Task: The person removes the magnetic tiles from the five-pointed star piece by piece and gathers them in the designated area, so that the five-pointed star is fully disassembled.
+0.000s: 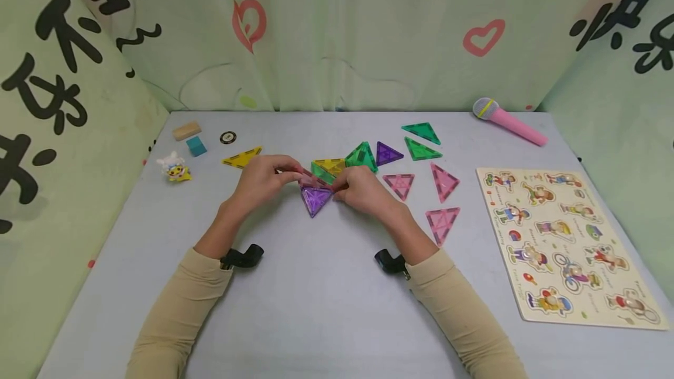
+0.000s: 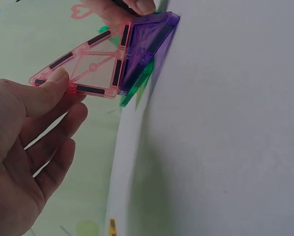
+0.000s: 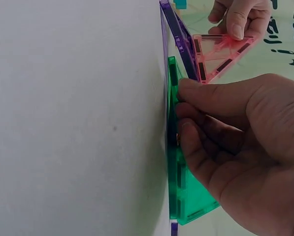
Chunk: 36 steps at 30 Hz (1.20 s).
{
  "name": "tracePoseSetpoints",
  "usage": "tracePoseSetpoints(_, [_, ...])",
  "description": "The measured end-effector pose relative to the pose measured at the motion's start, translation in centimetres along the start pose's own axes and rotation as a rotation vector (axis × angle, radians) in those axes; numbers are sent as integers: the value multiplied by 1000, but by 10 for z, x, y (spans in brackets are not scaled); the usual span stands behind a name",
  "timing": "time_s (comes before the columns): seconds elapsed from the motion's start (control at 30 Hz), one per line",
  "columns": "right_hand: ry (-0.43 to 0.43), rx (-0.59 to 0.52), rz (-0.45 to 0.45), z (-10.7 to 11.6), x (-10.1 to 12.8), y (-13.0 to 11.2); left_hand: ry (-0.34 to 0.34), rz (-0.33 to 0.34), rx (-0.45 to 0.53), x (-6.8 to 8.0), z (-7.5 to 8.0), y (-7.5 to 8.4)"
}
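My left hand (image 1: 264,181) pinches a pink triangular magnetic tile (image 2: 95,66) by its outer corner, thumb on its face. The pink tile stands up, its edge meeting a purple triangular magnetic tile (image 1: 317,199) that leans over the table. My right hand (image 1: 364,192) pinches the purple tile's right corner between thumb and curled fingers. Just behind them are a green tile (image 1: 322,173) and a yellow tile (image 1: 332,165). A raised green tile shape (image 1: 361,157) stands just beyond my right hand, with a flat purple tile (image 1: 388,153) beside it.
Pink tiles (image 1: 443,224) and green tiles (image 1: 421,150) lie to the right, a yellow tile (image 1: 243,158) to the left. A wooden picture puzzle board (image 1: 502,238) and a pink microphone (image 1: 518,127) sit farther right. A small figurine (image 1: 176,167) and blocks (image 1: 196,146) occupy the far left.
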State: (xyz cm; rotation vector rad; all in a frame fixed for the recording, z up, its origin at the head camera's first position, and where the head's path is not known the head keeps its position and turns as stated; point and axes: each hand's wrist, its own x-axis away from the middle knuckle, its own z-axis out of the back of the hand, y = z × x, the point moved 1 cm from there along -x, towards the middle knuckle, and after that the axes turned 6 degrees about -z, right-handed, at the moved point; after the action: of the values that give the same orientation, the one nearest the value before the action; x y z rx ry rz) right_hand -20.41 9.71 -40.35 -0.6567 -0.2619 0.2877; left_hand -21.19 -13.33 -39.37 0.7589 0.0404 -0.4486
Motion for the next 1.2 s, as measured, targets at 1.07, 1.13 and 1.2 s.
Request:
tracePoseSetpoints(1.07, [-64, -182, -173, 12, 5, 4, 69, 186, 44, 32, 91, -35])
tracePoseSetpoints(1.13, [-67, -181, -173, 12, 4, 5, 7, 217, 8, 39, 103, -42])
tracePoseSetpoints(1.2, [-70, -177, -171, 11, 5, 5, -58, 247, -36, 46, 113, -49])
